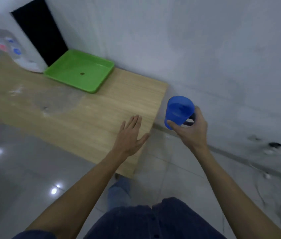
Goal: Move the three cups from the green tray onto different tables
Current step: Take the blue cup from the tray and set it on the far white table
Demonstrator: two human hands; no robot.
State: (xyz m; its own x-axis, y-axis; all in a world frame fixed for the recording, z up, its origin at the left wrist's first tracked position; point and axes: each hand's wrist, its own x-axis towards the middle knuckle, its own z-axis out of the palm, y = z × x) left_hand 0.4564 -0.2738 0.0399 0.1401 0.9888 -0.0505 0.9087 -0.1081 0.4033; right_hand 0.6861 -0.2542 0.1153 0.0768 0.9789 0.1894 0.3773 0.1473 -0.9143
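My right hand grips a blue plastic cup by its side and handle, held upright in the air just past the right edge of the wooden table. The green tray lies at the back of that table against the wall with no cups in it; a small dark spot marks its middle. My left hand hovers flat over the table's near right corner, fingers spread, holding nothing.
A white water dispenser with a dark panel stands left of the tray. A grey wall runs behind and to the right. Glossy grey floor tiles surround the table. My leg and dark clothing are below.
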